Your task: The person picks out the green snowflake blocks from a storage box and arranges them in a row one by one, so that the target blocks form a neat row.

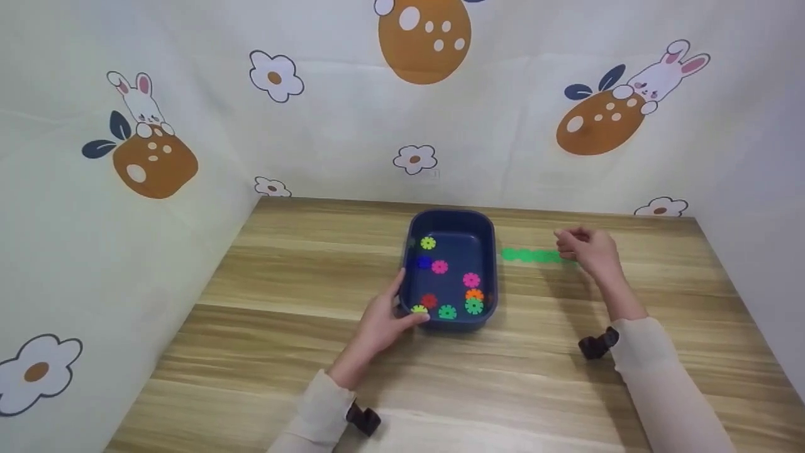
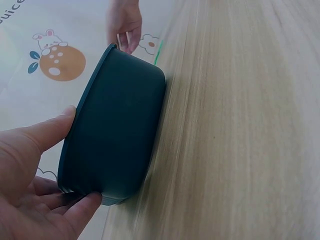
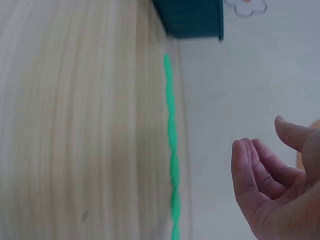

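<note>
A dark blue plastic tub (image 1: 494, 264) stands on the wooden table. My left hand (image 1: 380, 321) grips its near left corner, thumb at the near rim and fingers along the left side; the left wrist view shows this hand (image 2: 42, 185) against the tub's outer wall (image 2: 115, 125). Inside lie several notched plastic discs, among them a pink disc (image 1: 471, 280) and a yellow disc (image 1: 427, 243). My right hand (image 1: 591, 251) is raised over a row of joined green discs (image 1: 528, 255), its loosely bent fingers (image 3: 242, 167) apart from the thumb and holding nothing.
The green row lies right of the tub, partly hidden by the right hand in the head view. A cloth wall (image 1: 339, 138) printed with rabbits and fruit rises behind the table (image 1: 302, 277) and at both sides. Each sleeve cuff carries a small black device (image 1: 594, 346).
</note>
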A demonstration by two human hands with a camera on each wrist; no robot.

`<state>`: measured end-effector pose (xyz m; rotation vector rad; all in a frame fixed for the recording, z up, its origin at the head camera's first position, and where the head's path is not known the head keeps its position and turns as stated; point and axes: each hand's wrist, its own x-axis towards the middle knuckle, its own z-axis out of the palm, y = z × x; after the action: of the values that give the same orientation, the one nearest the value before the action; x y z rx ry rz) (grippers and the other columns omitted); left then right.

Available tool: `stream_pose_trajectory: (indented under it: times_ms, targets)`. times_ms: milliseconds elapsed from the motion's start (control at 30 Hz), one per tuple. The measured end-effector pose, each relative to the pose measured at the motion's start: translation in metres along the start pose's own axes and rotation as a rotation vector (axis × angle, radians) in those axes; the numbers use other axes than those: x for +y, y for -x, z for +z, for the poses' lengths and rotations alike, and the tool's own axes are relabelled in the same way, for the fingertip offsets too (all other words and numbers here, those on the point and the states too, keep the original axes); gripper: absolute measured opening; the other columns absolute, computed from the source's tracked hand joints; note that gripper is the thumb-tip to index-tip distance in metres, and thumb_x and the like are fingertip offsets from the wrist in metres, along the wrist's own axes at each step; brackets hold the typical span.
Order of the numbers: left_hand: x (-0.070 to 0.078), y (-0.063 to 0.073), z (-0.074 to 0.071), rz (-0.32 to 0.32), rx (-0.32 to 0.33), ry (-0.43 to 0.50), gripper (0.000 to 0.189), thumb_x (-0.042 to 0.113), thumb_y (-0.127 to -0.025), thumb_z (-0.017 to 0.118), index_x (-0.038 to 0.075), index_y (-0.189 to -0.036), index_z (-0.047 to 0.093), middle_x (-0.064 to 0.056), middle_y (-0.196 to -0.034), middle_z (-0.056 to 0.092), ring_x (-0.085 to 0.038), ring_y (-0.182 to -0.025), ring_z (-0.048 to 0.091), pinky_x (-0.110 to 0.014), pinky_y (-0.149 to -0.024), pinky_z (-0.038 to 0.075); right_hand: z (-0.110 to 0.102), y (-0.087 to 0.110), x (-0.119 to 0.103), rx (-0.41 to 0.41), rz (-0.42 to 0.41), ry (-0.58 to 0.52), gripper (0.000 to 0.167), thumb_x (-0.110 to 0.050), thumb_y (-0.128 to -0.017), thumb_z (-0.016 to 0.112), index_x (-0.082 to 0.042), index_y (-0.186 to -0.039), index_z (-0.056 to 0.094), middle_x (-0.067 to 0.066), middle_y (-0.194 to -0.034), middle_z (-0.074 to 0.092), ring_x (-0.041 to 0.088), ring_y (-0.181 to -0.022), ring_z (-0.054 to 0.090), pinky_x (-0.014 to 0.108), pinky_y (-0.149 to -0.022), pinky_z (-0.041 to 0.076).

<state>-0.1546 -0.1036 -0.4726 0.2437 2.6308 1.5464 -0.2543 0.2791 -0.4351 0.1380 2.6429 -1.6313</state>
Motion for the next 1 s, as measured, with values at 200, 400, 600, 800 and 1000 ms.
stream_pose_trajectory:
  times_ms: [200, 400, 600, 800, 1000]
  targets:
    - [0.001, -0.001, 0.000, 0.034, 0.000, 0.016, 0.092, 0.021, -0.084, 0.081, -0.002, -0.155, 0.027, -0.028, -0.157, 0.035, -0.042, -0.142, 0.042, -0.050, -0.115, 0.039, 0.027, 0.008, -0.026, -0.106, -0.074, -0.042, 0.054, -0.032, -0.101, 0.059, 0.014, -0.128, 0.054, 0.012, -0.105, 0.069, -0.002, -0.080, 0.067, 0.021, -0.080, 0.060]
    - [0.005, -0.001, -0.001, 0.030, 0.008, -0.005, 0.091, 0.020, -0.084, 0.081, -0.001, -0.155, 0.028, -0.027, -0.156, 0.036, -0.041, -0.142, 0.041, -0.052, -0.118, 0.035, 0.059, 0.014, -0.046, -0.212, -0.113, -0.060, 0.041, -0.022, -0.098, 0.063, 0.013, -0.120, 0.060, 0.011, -0.101, 0.071, 0.005, -0.082, 0.068, 0.024, -0.078, 0.061]
    - [0.005, -0.002, -0.002, 0.001, 0.001, 0.005, 0.091, 0.021, -0.085, 0.080, 0.001, -0.156, 0.027, -0.026, -0.158, 0.035, -0.040, -0.144, 0.040, -0.051, -0.118, 0.035, 0.091, 0.022, -0.062, -0.352, -0.113, -0.046, 0.032, -0.019, -0.097, 0.064, 0.008, -0.116, 0.064, 0.016, -0.105, 0.069, 0.018, -0.089, 0.071, 0.031, -0.084, 0.062]
    - [0.005, -0.001, -0.002, 0.007, -0.003, 0.011, 0.091, 0.022, -0.085, 0.080, 0.001, -0.156, 0.027, -0.027, -0.157, 0.036, -0.041, -0.143, 0.041, -0.052, -0.118, 0.035, 0.115, 0.031, -0.071, -0.489, -0.134, -0.008, 0.031, -0.014, -0.095, 0.066, 0.008, -0.117, 0.064, 0.017, -0.108, 0.068, 0.028, -0.097, 0.071, 0.042, -0.091, 0.060]
    - [0.003, 0.001, -0.001, 0.025, -0.003, 0.019, 0.090, 0.022, -0.086, 0.080, 0.000, -0.156, 0.027, -0.028, -0.156, 0.036, -0.042, -0.142, 0.042, -0.052, -0.117, 0.037, 0.135, 0.041, -0.075, -0.591, -0.127, 0.125, 0.035, -0.012, -0.093, 0.069, 0.008, -0.121, 0.063, 0.019, -0.113, 0.068, 0.026, -0.093, 0.071, 0.040, -0.084, 0.062]
